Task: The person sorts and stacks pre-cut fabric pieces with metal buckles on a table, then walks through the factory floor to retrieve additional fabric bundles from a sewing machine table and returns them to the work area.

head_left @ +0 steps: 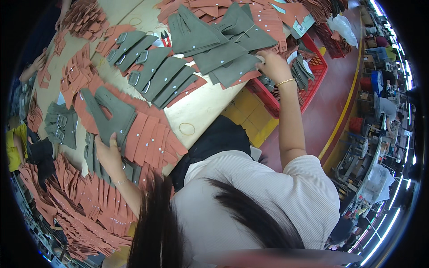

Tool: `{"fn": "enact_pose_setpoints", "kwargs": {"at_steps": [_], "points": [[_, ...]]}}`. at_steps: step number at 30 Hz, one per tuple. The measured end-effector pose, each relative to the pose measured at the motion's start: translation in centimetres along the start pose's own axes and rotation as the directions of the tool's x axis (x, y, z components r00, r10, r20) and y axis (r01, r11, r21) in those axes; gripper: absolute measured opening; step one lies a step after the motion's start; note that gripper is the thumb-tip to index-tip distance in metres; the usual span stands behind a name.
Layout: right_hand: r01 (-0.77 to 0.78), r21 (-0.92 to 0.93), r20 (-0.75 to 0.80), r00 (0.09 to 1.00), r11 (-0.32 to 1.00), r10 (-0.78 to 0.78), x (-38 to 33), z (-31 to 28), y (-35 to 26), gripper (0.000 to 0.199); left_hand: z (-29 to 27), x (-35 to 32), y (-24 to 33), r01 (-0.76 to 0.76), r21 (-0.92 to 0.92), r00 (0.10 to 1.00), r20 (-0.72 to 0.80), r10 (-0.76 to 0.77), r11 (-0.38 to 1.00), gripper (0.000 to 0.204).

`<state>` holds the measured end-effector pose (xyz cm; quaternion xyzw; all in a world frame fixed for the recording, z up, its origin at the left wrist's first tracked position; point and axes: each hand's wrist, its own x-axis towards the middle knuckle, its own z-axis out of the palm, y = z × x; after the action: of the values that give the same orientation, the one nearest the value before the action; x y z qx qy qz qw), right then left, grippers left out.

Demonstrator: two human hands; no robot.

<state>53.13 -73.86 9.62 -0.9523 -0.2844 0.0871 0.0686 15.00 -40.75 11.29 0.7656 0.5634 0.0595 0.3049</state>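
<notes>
Pale wood shows on the table (210, 100) only in a strip toward its near edge, where a rubber band (187, 129) lies alone; everywhere else cut pieces crowd it. At the left, the left hand (109, 154) lies flat, fingers together, on a grey-green suede piece (111, 114) overlapping a fan of rust-orange strips (152, 140). At the far right corner, the right hand (272, 64) pinches the edge of a grey-green stack (228, 56), just above a red basket (315, 71) hugging the table's side. Red floor (326, 116) runs open beyond.
</notes>
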Motion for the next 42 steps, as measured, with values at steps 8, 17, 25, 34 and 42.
{"fn": "enact_pose_setpoints", "kwargs": {"at_steps": [8,17,25,34,42], "points": [[-0.045,0.110,-0.091,0.994,0.993,0.055,-1.2,1.4,-0.4,0.029,-0.7,-0.3,-2.2,0.214,-0.600,0.968,0.233,-0.088,0.771,0.027],[0.265,0.398,-0.391,0.915,0.879,-0.099,-2.5,-12.9,-10.4,0.017,-0.6,-1.2,-3.6,0.358,-0.785,0.934,0.307,-0.184,0.506,0.045],[0.507,0.794,-0.405,0.852,0.334,-0.332,-2.8,-11.8,-23.9,0.030,-1.1,-1.1,-3.6,0.403,-0.825,0.915,0.361,-0.178,0.396,0.066],[-0.209,0.965,0.258,0.866,0.159,-0.428,-4.1,8.6,-33.2,0.031,-0.9,-0.7,-3.7,0.435,-0.832,0.899,0.420,-0.121,0.346,0.086],[0.258,0.897,-0.008,0.821,0.358,-0.571,-3.5,9.8,-31.0,0.030,-0.2,-0.7,-2.7,0.392,-0.757,0.920,0.308,-0.243,0.523,0.045]]}}
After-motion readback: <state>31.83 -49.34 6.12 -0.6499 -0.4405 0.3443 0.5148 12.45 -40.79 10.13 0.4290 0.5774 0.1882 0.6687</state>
